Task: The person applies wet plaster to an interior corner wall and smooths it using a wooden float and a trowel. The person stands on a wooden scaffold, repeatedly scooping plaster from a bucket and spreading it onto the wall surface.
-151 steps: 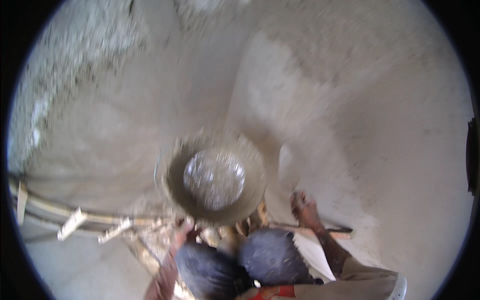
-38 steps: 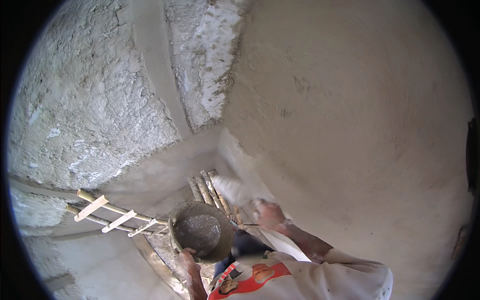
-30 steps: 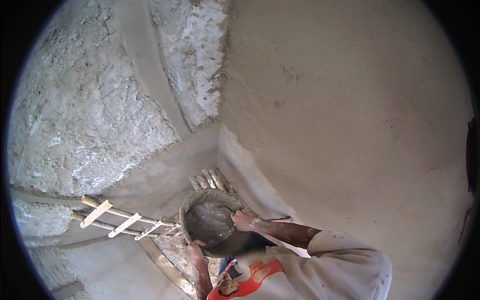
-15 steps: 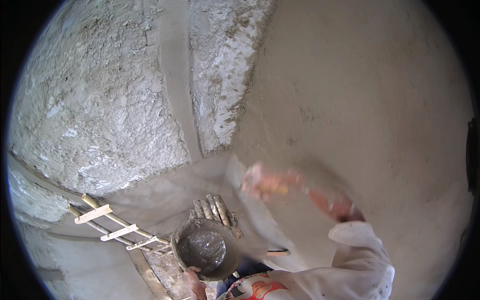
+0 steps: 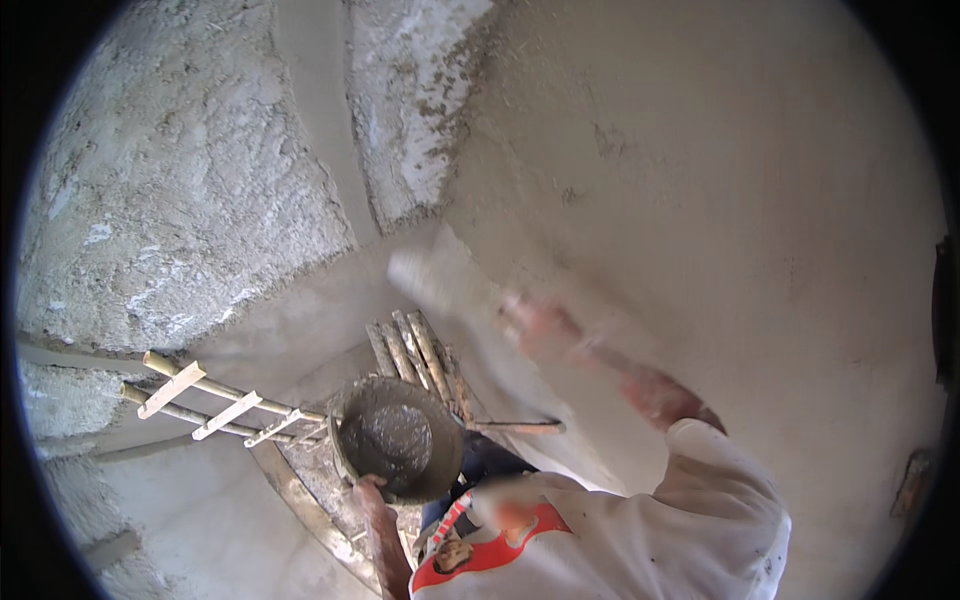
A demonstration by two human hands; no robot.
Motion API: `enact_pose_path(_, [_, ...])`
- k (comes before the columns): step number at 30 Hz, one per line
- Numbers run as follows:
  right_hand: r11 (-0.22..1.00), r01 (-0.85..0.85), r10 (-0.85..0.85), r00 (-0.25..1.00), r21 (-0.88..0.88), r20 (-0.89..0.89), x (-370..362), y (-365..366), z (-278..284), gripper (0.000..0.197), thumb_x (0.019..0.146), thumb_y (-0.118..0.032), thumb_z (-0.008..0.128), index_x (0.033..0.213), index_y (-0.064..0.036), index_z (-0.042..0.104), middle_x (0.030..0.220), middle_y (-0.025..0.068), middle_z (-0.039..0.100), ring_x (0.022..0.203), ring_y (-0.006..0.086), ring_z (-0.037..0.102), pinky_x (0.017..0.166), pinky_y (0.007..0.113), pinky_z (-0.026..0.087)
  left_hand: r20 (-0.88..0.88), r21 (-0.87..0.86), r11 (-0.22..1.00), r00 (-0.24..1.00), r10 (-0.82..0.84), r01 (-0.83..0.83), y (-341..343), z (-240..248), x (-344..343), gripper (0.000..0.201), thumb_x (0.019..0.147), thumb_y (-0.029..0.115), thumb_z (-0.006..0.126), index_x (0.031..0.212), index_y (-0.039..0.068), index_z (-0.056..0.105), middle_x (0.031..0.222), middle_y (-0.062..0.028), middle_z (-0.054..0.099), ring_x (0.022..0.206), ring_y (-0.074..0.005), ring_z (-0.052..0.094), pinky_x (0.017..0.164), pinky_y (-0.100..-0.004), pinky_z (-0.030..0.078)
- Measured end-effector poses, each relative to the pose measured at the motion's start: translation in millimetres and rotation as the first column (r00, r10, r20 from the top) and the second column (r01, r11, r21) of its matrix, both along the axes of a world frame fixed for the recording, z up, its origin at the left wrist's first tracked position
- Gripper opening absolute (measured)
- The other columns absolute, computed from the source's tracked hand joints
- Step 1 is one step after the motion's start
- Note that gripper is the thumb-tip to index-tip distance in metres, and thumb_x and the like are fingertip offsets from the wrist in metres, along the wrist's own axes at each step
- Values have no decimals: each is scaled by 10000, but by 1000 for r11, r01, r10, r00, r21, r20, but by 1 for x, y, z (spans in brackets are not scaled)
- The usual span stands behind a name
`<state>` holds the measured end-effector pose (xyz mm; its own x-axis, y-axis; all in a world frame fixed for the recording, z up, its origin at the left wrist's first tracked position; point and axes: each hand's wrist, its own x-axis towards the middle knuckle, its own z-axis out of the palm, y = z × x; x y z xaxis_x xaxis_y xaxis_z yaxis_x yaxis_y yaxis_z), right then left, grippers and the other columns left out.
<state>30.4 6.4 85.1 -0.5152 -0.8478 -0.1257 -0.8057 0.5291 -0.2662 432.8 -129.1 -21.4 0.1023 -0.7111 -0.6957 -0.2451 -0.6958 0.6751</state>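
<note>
**A:** ok, starting from the left, what's around you?

**B:** Far left you've got a rough, crusty grey-white wall [image 5: 190, 180]. Below it is a ladder-like frame with round tan wooden rails and pale flat slats [image 5: 228, 415]. Its right end runs up to your bucket in this view, can't tell if they touch.

**A:** And the bucket?

**B:** Round, wide-mouthed, crusted with grey [image 5: 343, 455], sitting low and a bit left of centre, just in front of you. Your left hand [image 5: 370, 495] is clamped on its near-left rim. Wet, shiny grey mortar [image 5: 393, 440] lies inside.

**A:** Further right?

**B:** Just beyond the bucket, a row of round, mud-streaked wooden poles [image 5: 412, 350] side by side. Past those is a pale, flat, blade-like tool [image 5: 440, 275], badly blurred, well apart from the bucket. Can't tell if it touches the wall. Then a thin brown bar with a dark edge [image 5: 520, 427], right of the bucket.

**A:** Right hand?

**B:** Your right hand [image 5: 540, 325] is raised in line with that blade. Fingers look bunched, but it's too smeared to tell whether they're wrapped around a handle. Your dirty white sleeve [image 5: 700, 470] comes next, then a smooth brownish-grey wall [image 5: 780, 220] fills your right side.
</note>
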Motion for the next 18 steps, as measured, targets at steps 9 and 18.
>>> enact_pose_path(9, [939,-209,174,974,275,146,165,35,-160,379,853,-151,644,1175,47,622,1073,285,701,1018,411,724,875,492,583,-231,-118,963,937,-264,242,5,15,-46,355,637,-45,570,977,55,597,795,-59,656,725,-184,627,656,-325,521])
enact_pose_path(18, [969,-63,-78,841,240,535,144,41,-91,335,889,-203,697,1176,-34,660,930,230,723,922,408,725,878,487,568,-371,-103,976,903,-218,193,0,36,-38,348,616,-80,573,941,36,612,748,-80,652,661,-208,628,637,-329,531])
